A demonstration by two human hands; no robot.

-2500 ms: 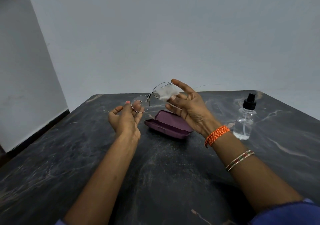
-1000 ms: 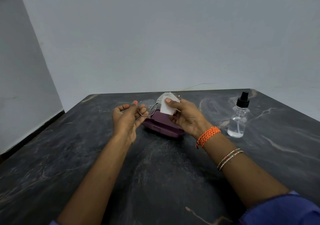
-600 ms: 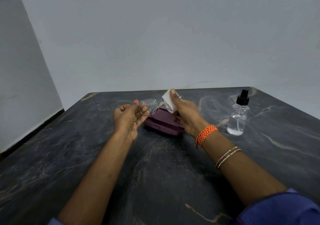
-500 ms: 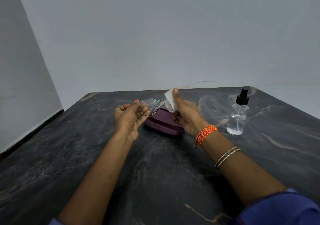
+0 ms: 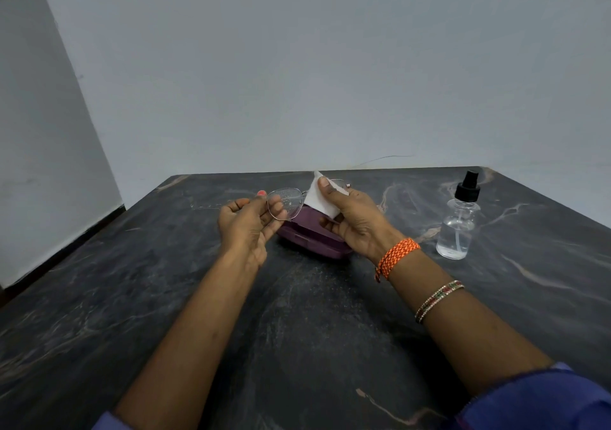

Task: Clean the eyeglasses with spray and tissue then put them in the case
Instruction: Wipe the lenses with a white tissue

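Above case (image 5: 310, 236) — eyeglasses (image 5: 285, 203), tissue (image 5: 322, 199)

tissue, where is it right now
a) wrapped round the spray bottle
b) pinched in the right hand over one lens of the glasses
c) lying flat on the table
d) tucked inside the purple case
b: the white tissue sits under the thumb of the right hand, folded over one lens of the eyeglasses, which the left hand holds by the other lens.

Dark marble-veined table (image 5: 314, 314) filling the lower frame, a closed purple eyeglass case (image 5: 310, 237) at centre, clear spray bottle (image 5: 458, 228) with black nozzle standing centre right
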